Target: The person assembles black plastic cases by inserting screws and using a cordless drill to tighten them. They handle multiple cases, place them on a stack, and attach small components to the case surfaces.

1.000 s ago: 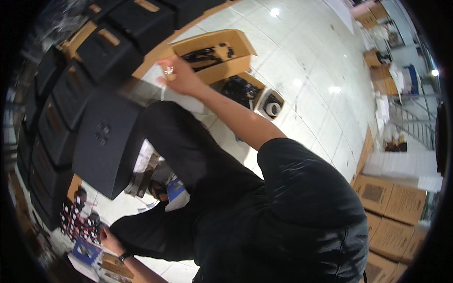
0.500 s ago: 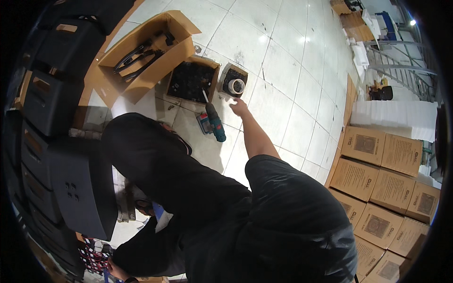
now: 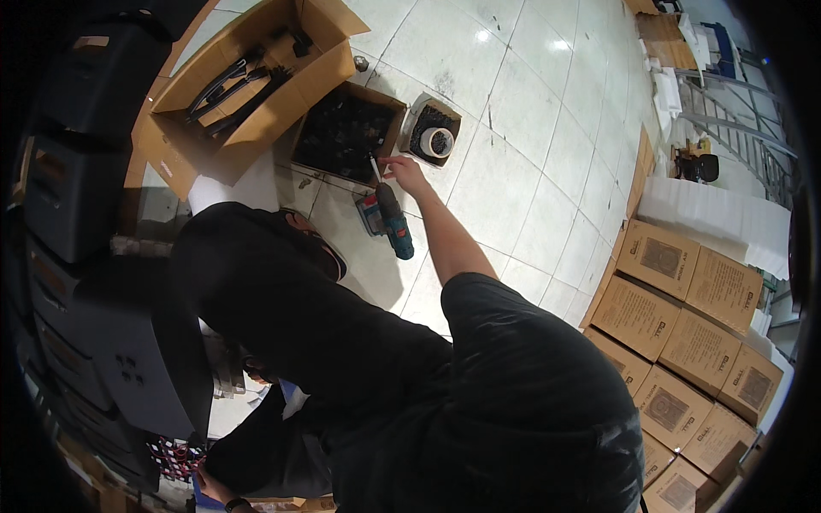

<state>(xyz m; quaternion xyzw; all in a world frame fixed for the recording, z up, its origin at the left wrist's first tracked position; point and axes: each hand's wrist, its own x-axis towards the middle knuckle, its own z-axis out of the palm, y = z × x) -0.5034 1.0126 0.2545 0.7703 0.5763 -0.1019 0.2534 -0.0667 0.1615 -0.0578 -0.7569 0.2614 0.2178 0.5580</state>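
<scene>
My right hand (image 3: 405,173) reaches out over the floor, fingertips bent together beside the long pale bit of a teal and black cordless drill (image 3: 395,224). Whatever small thing may be in the fingers is too small to make out. The drill rests on the tiles, its bit pointing at an open carton of black parts (image 3: 346,132). Right of that carton, a small box (image 3: 444,111) holds dark bits and a white round tub (image 3: 436,142). Low on the left, my left hand (image 3: 214,487) is by my knee, near red, black and white wired pieces (image 3: 175,460); its fingers are mostly hidden.
A large open carton (image 3: 256,94) with black handle-like strips stands at the far left. Black cabinets (image 3: 154,359) are stacked along the left side. Printed brown cartons (image 3: 654,256) and white foam sheets (image 3: 718,214) line the right, with a metal ladder (image 3: 735,124) beyond.
My right hand has moved left from in front of the small box to the drill's bit, and its fingers have drawn together. The drill has stayed in place. The left hand has hardly moved.
</scene>
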